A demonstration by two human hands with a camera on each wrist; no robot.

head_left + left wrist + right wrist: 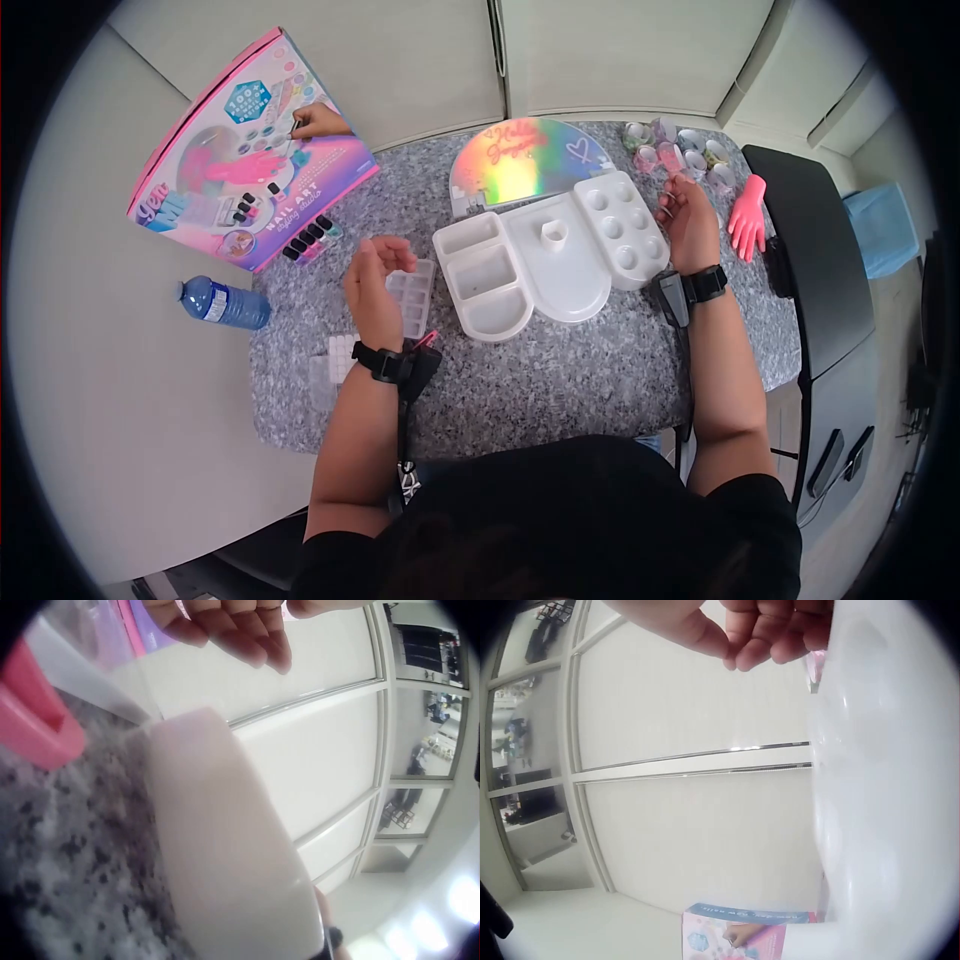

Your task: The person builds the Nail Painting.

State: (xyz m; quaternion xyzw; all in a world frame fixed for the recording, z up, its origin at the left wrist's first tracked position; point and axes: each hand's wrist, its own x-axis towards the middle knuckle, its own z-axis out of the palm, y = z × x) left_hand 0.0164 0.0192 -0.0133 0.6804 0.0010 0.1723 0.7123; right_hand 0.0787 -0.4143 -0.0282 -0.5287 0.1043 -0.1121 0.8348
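My left hand (pixel 375 290) hovers left of a white plastic organizer tray (pixel 568 285), its fingers loosely bent and nothing in them. Under and beside it lies a clear sectioned case (pixel 415 303). In the left wrist view the fingers (pixel 238 634) hang relaxed above the tray's pale side. My right hand (pixel 692 228) is beside the tray's right section with round wells, fingers loosely curled around nothing. The right wrist view shows its fingers (pixel 761 637) bare. A rainbow-sheen backboard (pixel 515 180) with pink lettering stands at the tray's rear.
A nail art box (pixel 250 150) stands at the back left, with several black-capped bottles (pixel 312 240) before it. A water bottle (pixel 225 303) lies at the left edge. Several small jars (pixel 690 142) and a pink model hand (pixel 747 218) are at the right. A white case (pixel 342 352) sits front left.
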